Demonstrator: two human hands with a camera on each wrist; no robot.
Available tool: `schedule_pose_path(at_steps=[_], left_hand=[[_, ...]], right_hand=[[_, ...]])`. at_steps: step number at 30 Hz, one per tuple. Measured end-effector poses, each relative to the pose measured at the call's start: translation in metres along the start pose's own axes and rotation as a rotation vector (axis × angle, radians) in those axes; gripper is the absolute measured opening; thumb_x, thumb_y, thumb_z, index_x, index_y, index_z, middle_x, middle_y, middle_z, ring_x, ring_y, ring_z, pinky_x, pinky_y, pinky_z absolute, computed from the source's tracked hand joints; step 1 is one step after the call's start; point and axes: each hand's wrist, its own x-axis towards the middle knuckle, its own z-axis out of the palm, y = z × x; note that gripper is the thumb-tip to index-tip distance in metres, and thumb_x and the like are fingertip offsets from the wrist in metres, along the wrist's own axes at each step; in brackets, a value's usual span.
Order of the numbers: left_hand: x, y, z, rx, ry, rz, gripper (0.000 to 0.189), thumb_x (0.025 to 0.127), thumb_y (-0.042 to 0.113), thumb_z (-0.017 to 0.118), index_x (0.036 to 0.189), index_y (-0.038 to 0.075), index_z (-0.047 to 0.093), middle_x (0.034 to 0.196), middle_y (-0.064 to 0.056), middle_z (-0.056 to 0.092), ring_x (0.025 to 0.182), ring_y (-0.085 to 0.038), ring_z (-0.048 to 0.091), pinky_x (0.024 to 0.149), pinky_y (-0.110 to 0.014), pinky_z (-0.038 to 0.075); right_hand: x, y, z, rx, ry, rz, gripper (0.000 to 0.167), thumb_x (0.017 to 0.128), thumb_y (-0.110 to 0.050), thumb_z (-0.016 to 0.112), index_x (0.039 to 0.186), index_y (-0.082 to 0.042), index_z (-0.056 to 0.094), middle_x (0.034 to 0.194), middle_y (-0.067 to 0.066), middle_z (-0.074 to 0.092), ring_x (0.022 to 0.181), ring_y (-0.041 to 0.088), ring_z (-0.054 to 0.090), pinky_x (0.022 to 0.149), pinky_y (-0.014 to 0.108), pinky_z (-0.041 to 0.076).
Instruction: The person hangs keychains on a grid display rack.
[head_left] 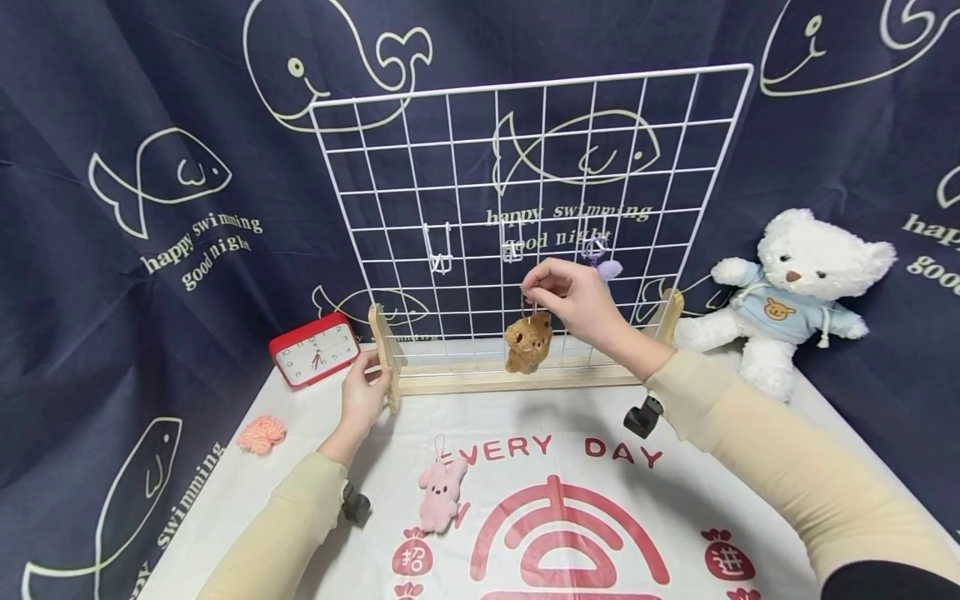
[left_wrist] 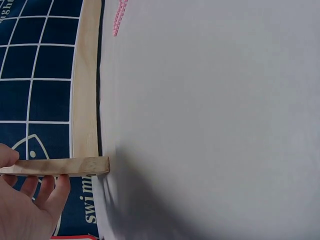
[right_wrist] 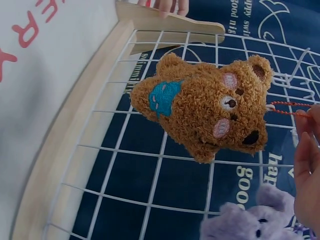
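Note:
My right hand (head_left: 581, 304) pinches the red cord loop (right_wrist: 290, 108) of a brown bear plush keychain (head_left: 528, 343). The bear hangs in front of the white wire grid (head_left: 472, 192), below the middle hook (head_left: 512, 252); in the right wrist view its blue patch (right_wrist: 165, 97) shows. My left hand (head_left: 363, 398) grips the grid's left wooden end support (left_wrist: 60, 166), thumb on one side and fingers on the other. A purple plush keychain (head_left: 609, 270) hangs from the right hook, partly hidden behind my right hand. The left hook (head_left: 439, 260) carries nothing.
A pink plush keychain (head_left: 440, 497) lies on the white table cover (head_left: 360, 533). Left of the grid are a red clock (head_left: 315, 350) and a peach-coloured bundle (head_left: 262, 434). A white teddy bear (head_left: 787, 292) in a blue top sits at the right.

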Motion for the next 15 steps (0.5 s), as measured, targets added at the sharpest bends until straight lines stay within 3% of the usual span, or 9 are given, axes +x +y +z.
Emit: schedule_pose_path(at_steps=[6,10,15], left_hand=[[-0.001,0.000,-0.001,0.008,-0.004,-0.010,0.036,0.096,0.001,0.063,0.131,-0.002,0.059,0.128,-0.027,0.062,0.115,-0.044,0.062,0.103,-0.049,0.053],[0.000,0.000,-0.001,0.008,-0.008,-0.014,0.036,0.096,0.001,0.063,0.132,-0.002,0.058,0.129,-0.027,0.061,0.116,-0.044,0.061,0.103,-0.049,0.053],[0.000,0.001,-0.001,0.004,-0.007,-0.016,0.036,0.096,0.001,0.064,0.131,-0.002,0.059,0.130,-0.027,0.061,0.117,-0.044,0.061,0.104,-0.049,0.052]], right_hand=[[0.009,-0.009,-0.002,0.022,0.006,0.014,0.006,0.093,0.007,0.068,0.096,0.002,0.070,0.093,0.014,0.073,0.079,0.012,0.069,0.071,0.021,0.059],[0.014,-0.014,-0.003,0.039,0.011,0.003,0.007,0.093,0.009,0.067,0.096,0.003,0.070,0.093,0.017,0.073,0.078,0.013,0.069,0.071,0.024,0.061],[0.018,-0.020,-0.004,0.026,0.018,-0.040,0.007,0.093,0.009,0.067,0.096,0.003,0.070,0.093,0.016,0.073,0.077,0.018,0.069,0.069,0.021,0.059]])
